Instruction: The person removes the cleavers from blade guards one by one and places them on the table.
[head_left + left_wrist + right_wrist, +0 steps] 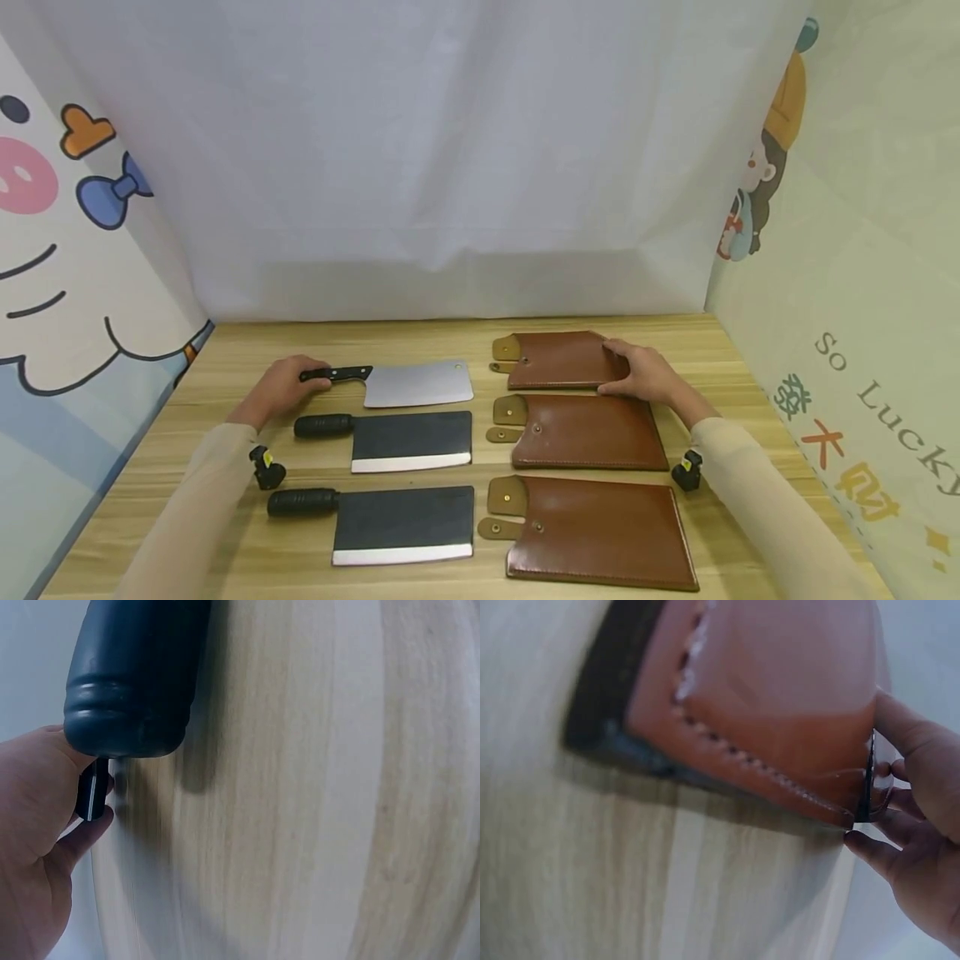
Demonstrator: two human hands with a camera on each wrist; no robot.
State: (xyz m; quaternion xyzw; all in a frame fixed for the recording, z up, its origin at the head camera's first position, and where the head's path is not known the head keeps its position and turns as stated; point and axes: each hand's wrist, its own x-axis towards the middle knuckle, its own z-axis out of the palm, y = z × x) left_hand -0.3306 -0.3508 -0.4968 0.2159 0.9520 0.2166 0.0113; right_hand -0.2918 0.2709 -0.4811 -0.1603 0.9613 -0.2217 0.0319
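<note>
My left hand (pixel 283 385) pinches the end of the black riveted handle of the farthest cleaver (pixel 418 385), which has a bright steel blade. In the left wrist view, thumb and fingers close around that handle (pixel 92 791), behind a thicker black handle (pixel 131 697) of the middle cleaver. My right hand (pixel 647 372) grips the right end of the farthest brown leather sheath (pixel 558 360), fingers at its back corner and thumb at its front corner. The right wrist view has the middle sheath (pixel 772 697) in front, partly hiding the held one.
Two dark-bladed cleavers, the middle one (pixel 412 440) and the nearest one (pixel 405 523), lie below on the wooden table (pixel 225 350). Beside them are the middle sheath (pixel 588 432) and the nearest sheath (pixel 600 532), flaps toward the blades. White cloth (pixel 450 167) hangs behind.
</note>
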